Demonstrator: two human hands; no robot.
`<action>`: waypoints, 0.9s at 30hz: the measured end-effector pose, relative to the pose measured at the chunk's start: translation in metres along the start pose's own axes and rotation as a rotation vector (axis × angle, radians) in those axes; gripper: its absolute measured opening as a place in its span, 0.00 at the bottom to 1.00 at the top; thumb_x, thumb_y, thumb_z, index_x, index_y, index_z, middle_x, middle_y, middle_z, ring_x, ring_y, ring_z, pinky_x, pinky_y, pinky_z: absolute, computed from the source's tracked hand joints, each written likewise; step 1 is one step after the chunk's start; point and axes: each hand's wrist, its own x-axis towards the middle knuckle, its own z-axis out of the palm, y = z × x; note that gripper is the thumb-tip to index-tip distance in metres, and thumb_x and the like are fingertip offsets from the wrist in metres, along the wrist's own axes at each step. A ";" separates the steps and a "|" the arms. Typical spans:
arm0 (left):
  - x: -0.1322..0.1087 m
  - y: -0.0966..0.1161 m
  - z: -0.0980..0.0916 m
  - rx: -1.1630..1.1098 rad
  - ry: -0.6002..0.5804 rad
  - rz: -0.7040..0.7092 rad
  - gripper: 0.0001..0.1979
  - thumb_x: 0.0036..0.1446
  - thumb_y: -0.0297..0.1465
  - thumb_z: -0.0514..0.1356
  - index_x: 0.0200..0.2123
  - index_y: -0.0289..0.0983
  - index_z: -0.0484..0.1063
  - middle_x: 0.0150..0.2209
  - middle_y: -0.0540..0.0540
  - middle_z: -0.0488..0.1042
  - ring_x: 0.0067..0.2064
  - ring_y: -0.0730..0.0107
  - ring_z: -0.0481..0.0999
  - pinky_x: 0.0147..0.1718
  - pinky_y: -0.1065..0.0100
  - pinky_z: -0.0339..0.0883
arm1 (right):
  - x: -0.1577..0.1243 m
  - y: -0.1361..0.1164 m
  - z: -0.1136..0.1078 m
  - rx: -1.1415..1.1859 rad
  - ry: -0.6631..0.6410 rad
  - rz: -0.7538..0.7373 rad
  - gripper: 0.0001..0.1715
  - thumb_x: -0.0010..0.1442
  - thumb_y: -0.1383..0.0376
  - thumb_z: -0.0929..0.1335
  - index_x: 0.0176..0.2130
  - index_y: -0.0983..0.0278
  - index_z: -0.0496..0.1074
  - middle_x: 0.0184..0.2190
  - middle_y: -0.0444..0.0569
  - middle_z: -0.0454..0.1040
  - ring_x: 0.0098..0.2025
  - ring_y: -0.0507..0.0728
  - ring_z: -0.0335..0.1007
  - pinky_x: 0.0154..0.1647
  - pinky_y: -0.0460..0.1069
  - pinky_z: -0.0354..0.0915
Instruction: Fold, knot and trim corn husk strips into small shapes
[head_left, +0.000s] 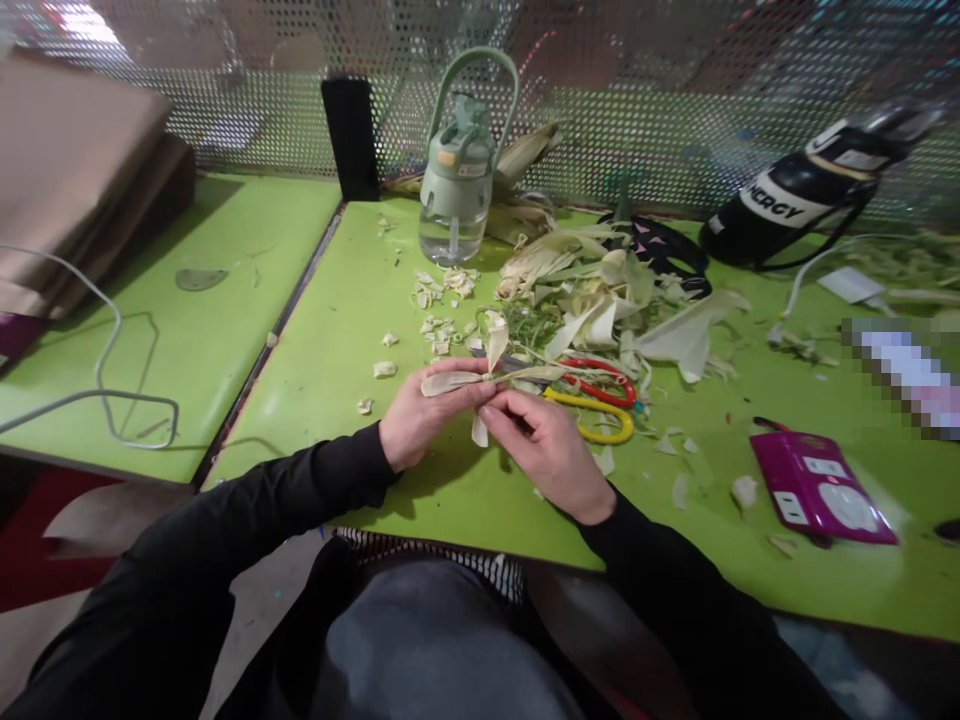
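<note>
Both my hands meet over the green table [330, 330] near its front edge. My left hand [416, 420] is closed, pinching a small piece made of pale corn husk strips [480, 375] that stick out left, up and right. My right hand [544, 445] is also closed, its fingertips gripping the same piece from below, where a short strip hangs down. Just behind my hands lie scissors with a red handle [604, 380] and a yellow handle [600, 425].
A pile of corn husks [592, 295] and scattered husk scraps [439, 300] lie behind the scissors. Farther back stand a green water jug [457, 185], a black box [351, 140] and a black bottle [802, 195]. A magenta device [821, 490] lies right; a cable [112, 400] lies left.
</note>
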 end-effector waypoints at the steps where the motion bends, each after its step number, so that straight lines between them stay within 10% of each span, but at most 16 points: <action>1: -0.001 0.001 0.000 0.004 -0.006 -0.003 0.17 0.46 0.29 0.73 0.40 0.33 0.76 0.37 0.47 0.81 0.38 0.73 0.79 0.46 0.66 0.70 | 0.000 0.000 0.000 -0.023 0.002 -0.027 0.17 0.66 0.60 0.66 0.26 0.62 0.66 0.21 0.41 0.63 0.23 0.50 0.57 0.25 0.48 0.55; 10: -0.001 0.013 -0.004 0.140 -0.073 0.034 0.13 0.47 0.33 0.73 0.30 0.32 0.74 0.43 0.44 0.80 0.39 0.72 0.78 0.47 0.65 0.70 | -0.004 0.001 0.001 -0.097 -0.062 -0.198 0.14 0.66 0.66 0.65 0.27 0.62 0.66 0.22 0.40 0.65 0.23 0.49 0.59 0.25 0.47 0.57; 17: 0.003 0.019 -0.012 0.352 -0.149 0.015 0.15 0.50 0.29 0.70 0.41 0.31 0.75 0.34 0.46 0.80 0.34 0.72 0.78 0.38 0.68 0.72 | 0.001 0.012 -0.009 -0.538 0.392 -0.341 0.15 0.69 0.57 0.63 0.49 0.62 0.71 0.47 0.55 0.77 0.50 0.62 0.70 0.49 0.57 0.64; 27: -0.005 0.018 -0.004 0.457 -0.161 0.020 0.12 0.51 0.29 0.67 0.38 0.32 0.71 0.27 0.50 0.76 0.29 0.74 0.78 0.31 0.72 0.73 | -0.003 0.007 -0.007 -0.292 0.209 -0.281 0.08 0.68 0.65 0.65 0.35 0.63 0.68 0.28 0.44 0.72 0.29 0.51 0.67 0.30 0.47 0.61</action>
